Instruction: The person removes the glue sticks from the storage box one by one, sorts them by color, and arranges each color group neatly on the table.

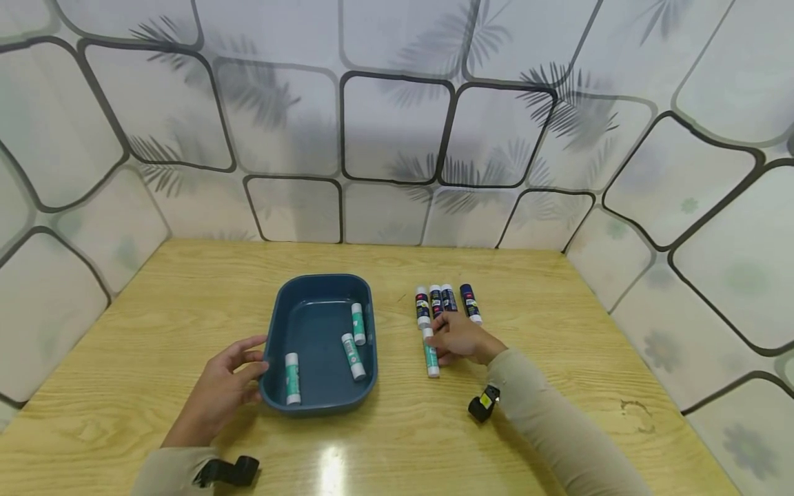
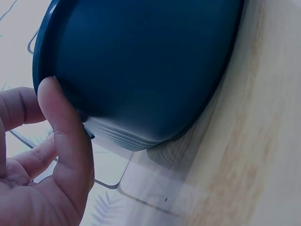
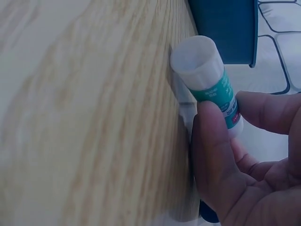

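Glue stick, green label and white ends (image 1: 431,353): I am seeing it at the right of the tray, on the near side of the dark blue sticks. Right hand (image 1: 462,339) is pinching it between thumb and fingers. In the right wrist view one white end is pointing toward the camera; I cannot tell whether the stick is touching the table (image 1: 205,289).

Left hand (image 1: 217,389) is touching the left rim of the blue tray (image 1: 319,410) with thumb and fingers. I cannot tell whether they are pinching it.

Inside the tray, three more green-labelled sticks are lying: the far stick (image 1: 358,324) along the right side, the slanted stick (image 1: 353,357) just on its near side, and the left stick (image 1: 293,379) near the tray's near left corner.

Four dark blue sticks are lying on the table, beyond the right hand. Three are sitting close together: the leftmost one (image 1: 422,308), the middle one (image 1: 436,299) and its right neighbour (image 1: 449,297). The rightmost one (image 1: 471,303) is lying a little apart. Patterned wall covering (image 1: 397,131) is rising behind the table's far edge.
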Available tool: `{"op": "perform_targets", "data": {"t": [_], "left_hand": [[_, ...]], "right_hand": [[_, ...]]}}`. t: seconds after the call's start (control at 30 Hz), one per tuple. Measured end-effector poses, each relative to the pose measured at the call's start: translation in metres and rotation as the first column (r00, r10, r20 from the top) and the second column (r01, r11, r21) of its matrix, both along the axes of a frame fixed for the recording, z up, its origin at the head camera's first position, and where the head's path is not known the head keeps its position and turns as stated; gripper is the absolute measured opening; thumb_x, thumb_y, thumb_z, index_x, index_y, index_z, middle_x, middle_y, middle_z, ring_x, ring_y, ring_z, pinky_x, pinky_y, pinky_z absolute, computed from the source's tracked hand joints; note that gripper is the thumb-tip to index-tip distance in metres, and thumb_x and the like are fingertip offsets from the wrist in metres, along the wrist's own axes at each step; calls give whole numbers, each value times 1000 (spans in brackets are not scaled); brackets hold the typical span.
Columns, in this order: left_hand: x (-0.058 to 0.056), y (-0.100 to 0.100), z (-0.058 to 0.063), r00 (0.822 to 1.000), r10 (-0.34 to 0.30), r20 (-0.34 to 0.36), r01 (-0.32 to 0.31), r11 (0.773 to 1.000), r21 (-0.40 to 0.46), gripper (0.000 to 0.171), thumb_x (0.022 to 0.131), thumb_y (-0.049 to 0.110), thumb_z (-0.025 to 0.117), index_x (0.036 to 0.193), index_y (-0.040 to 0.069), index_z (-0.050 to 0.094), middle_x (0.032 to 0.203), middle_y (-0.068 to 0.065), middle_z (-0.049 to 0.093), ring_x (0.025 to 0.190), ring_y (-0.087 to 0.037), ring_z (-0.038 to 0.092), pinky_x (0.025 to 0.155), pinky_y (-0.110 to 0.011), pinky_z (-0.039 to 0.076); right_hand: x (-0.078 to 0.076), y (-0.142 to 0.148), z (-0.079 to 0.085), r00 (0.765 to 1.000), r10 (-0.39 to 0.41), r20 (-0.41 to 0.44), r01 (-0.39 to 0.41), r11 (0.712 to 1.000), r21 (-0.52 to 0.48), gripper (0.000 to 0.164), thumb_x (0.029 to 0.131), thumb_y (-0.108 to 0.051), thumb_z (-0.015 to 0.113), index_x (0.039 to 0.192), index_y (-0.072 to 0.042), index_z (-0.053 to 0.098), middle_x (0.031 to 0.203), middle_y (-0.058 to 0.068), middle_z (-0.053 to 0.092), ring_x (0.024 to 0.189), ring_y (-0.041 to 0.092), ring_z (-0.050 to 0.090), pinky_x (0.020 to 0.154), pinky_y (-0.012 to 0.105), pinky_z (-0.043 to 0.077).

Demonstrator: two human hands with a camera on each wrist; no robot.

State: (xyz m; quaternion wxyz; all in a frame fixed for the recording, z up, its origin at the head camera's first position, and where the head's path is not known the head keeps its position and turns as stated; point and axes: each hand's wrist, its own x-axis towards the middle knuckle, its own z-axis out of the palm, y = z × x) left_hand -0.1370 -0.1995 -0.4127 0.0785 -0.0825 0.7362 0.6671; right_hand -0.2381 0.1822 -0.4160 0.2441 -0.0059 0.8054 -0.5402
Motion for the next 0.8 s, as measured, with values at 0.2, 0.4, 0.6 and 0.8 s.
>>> {"op": "perform_targets", "data": {"t": [0.2, 0.4, 0.6, 0.8], "left_hand": [[0, -1, -1, 1000, -2, 1, 2, 1000, 7, 52, 98, 4, 51, 148, 5, 35, 120, -14, 45, 83, -15, 54, 62, -31, 53], [-1, -1, 0, 1000, 0, 4, 0, 1000, 1, 51, 98, 5, 51, 147, 5, 36, 121, -16, 44, 86, -16, 53, 63, -32, 53], [-1, -1, 1, 1000, -11, 9, 11, 1000, 3, 51, 99, 6, 51, 147, 5, 35, 123, -16, 43, 86, -16, 53, 63, -32, 53], [0, -1, 1, 1000, -9, 14, 9, 1000, 1, 52, 99, 5, 50, 148, 5, 34, 122, -15, 44, 85, -15, 52, 62, -31, 52]], "right_hand": [[2, -3, 3, 1000, -15, -3, 15, 1000, 10, 23, 92, -3, 63, 110, 2, 49, 86, 13, 57, 67, 21, 59, 60, 33, 56], [2, -4, 3, 1000, -13, -13, 13, 1000, 28, 23, 92, -3, 63, 111, 2, 50, 85, 12, 56, 68, 20, 59, 59, 33, 56], [2, -4, 3, 1000, -16, -16, 17, 999, 41, 25, 92, -4, 63, 113, 1, 49, 87, 13, 55, 68, 21, 58, 58, 32, 56], [2, -4, 4, 1000, -9, -20, 10, 999, 48, 25, 93, -4, 62, 113, 1, 49, 89, 14, 56, 69, 21, 59, 58, 32, 55]]}}
